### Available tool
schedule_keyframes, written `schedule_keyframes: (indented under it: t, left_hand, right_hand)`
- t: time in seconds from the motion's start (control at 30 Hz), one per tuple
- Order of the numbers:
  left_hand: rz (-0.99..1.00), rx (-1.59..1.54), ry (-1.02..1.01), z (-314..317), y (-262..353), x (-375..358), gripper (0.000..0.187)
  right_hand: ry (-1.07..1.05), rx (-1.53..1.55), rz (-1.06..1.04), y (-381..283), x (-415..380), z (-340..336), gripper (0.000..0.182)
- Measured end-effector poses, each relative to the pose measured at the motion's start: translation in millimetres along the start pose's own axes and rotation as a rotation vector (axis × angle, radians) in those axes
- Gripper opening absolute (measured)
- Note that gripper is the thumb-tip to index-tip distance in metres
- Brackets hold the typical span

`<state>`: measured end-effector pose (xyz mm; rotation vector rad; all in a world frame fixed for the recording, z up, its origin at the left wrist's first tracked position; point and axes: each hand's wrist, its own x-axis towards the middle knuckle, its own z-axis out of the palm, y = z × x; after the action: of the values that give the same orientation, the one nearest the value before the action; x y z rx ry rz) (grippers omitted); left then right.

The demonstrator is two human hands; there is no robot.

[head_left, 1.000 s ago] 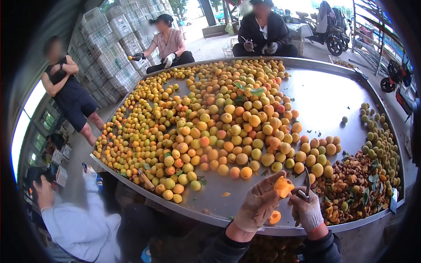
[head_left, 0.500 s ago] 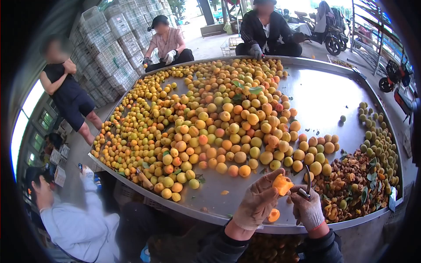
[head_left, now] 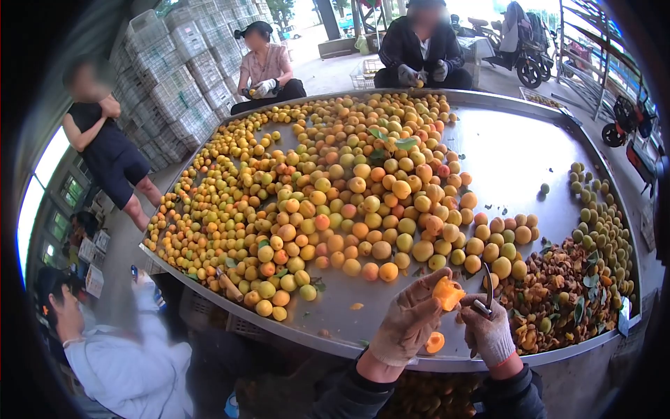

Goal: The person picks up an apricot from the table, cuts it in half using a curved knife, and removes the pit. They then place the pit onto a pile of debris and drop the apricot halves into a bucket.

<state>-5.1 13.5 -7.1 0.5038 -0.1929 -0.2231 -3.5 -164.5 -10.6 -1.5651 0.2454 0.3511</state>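
Note:
My left hand (head_left: 410,318), in a stained glove, grips a cut-open apricot (head_left: 448,293) with bright orange flesh showing. Close beside it, my right hand (head_left: 488,332), also gloved, is closed around a small knife with a curved dark blade (head_left: 489,288) pointing up. The blade stands apart from the fruit. Below my left hand an apricot half (head_left: 434,342) lies cut side up near the table's front edge. Just beyond both hands spreads a large heap of whole apricots (head_left: 363,202), yellow to orange.
Right of my hands lie a pile of brownish fruit scraps (head_left: 558,297) and greenish fruits (head_left: 600,216) along the metal table's rim (head_left: 307,338). A wooden-handled tool (head_left: 229,286) lies at the front left. Several people are around the table; stacked crates (head_left: 164,77) stand behind.
My hands, the knife and the cut apricot have barely moved. Across the table, the dark-jacketed person's hands have come closer together, and the person beside the crates has raised their hands slightly.

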Motion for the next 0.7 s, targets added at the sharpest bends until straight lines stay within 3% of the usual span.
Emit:
schedule_keyframes:
  t: [0.7]
  left_hand:
    - [-0.014, 0.006, 0.026, 5, -2, 0, 0.047]
  right_hand:
    - [0.006, 0.018, 0.017, -2, -3, -2, 0.02]
